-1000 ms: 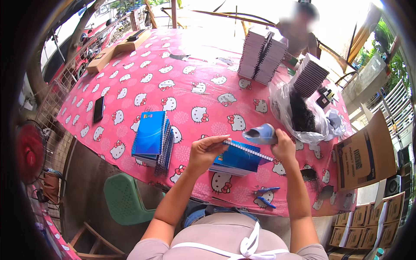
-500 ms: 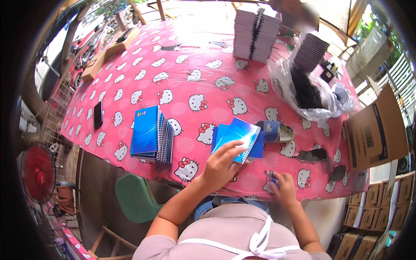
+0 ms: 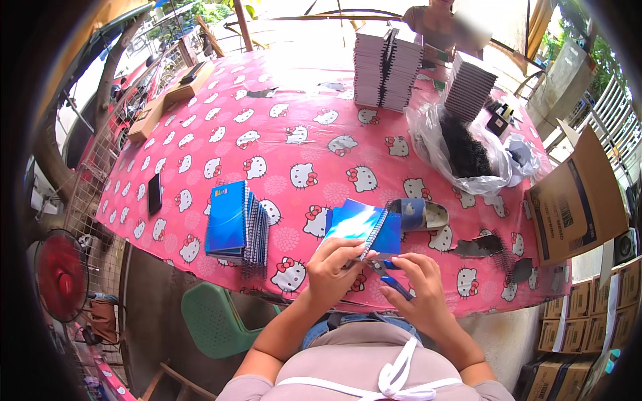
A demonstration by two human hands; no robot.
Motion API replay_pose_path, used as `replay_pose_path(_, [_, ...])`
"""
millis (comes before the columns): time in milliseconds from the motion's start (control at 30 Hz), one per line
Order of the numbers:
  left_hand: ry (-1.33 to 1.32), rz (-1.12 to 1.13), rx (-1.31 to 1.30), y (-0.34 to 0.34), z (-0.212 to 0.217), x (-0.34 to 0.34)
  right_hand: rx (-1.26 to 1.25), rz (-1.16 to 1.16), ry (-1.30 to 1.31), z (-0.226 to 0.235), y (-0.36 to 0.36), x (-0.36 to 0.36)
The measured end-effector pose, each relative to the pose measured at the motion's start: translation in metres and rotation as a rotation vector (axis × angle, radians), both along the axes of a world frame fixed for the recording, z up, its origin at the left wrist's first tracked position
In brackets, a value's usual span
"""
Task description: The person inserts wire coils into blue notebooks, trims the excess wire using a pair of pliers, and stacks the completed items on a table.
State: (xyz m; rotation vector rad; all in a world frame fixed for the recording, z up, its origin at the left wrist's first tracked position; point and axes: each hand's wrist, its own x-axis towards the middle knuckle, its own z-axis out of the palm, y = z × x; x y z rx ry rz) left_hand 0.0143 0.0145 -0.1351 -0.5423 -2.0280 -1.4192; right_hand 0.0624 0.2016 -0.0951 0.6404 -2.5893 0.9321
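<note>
My left hand [image 3: 334,267] is closed on the near end of a blue spiral notebook [image 3: 354,220], its fingers by the wire binding. Other blue covers lie beneath that notebook. In my right hand [image 3: 424,291] is a pair of blue-handled pliers [image 3: 396,285]. The jaws meet the lower end of the notebook's spiral; whether they grip the wire is too small to tell. To the left stands a stack of blue spiral notebooks [image 3: 227,220]. Just beyond the held notebook lies a blue slipper [image 3: 409,214].
A pink patterned cloth [image 3: 294,200] covers the table. Tall notebook stacks [image 3: 371,70] and a plastic bag of black coils [image 3: 468,150] stand at the far right. An open cardboard box [image 3: 575,207] is at the right, a phone [image 3: 154,194] at the left. Another person [image 3: 438,27] is across the table.
My right hand has lifted the pliers up and left to the notebook's spiral. My left hand has brought the notebook slightly nearer and now grips its lower end.
</note>
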Motion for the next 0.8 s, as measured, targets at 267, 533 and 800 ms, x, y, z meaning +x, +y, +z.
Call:
replay_pose_path(267, [0.196, -0.056, -0.128, -0.01, 0.002, 0.003, -1.234, 0.486, -1.581, -0.033, 0.024, -0.025])
replay_pose_path(533, [0.069, 0.543, 0.686, -0.102, 0.036, -0.003, 0.107, -0.149, -0.215, -0.111, 0.045, 0.012])
replay_pose_path(800, [-0.022, 1.03, 0.38, -0.221, -0.047, -0.001, -0.425, -0.354, -0.31, -0.07, 0.027, -0.057])
